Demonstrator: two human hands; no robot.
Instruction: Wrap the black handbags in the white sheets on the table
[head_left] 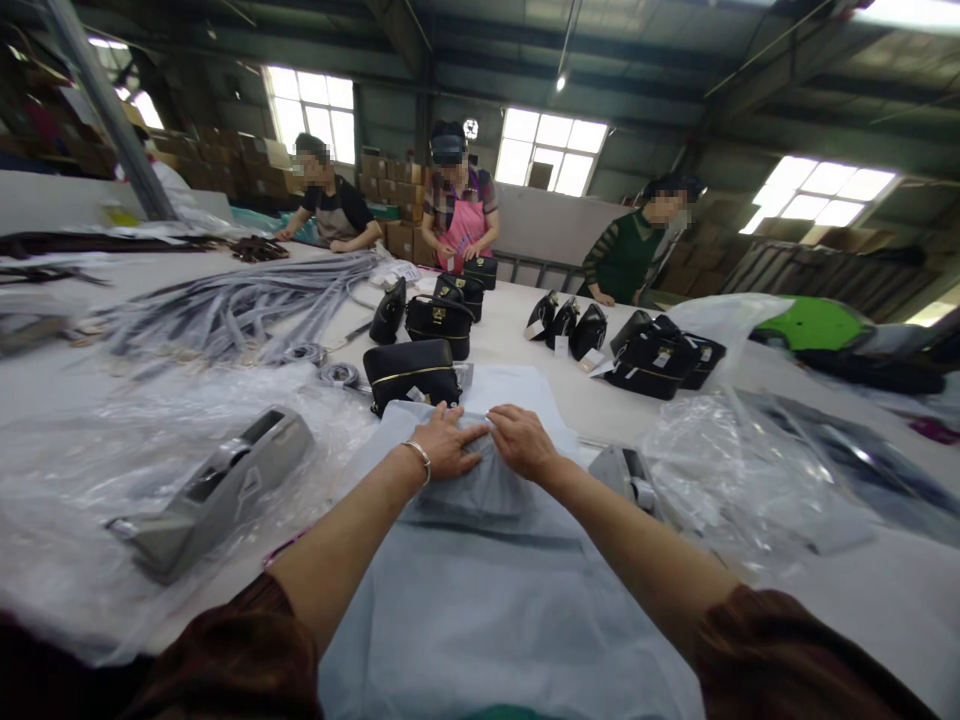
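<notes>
A grey-looking bundle (471, 492), wrapped in a thin translucent sheet, lies in front of me on pale blue-white wrapping sheets (480, 600). My left hand (448, 445), with a bracelet at the wrist, rests on the bundle's top, its fingers spread and flat. Close beside it, my right hand (523, 442) has its fingers drawn together on the wrapping at the bundle's upper edge; a small white spot shows at the fingertips. What is inside the bundle is hidden. Just beyond my left hand sits a black handbag (414, 374) with a gold zip.
A grey tape dispenser (217, 490) stands left on crumpled clear plastic (67, 470); another dispenser (626, 470) is at right, near more plastic (750, 470). Black bags (656, 355) and grey wrapped straps (247, 300) lie farther off. Co-workers (459, 215) are across the table.
</notes>
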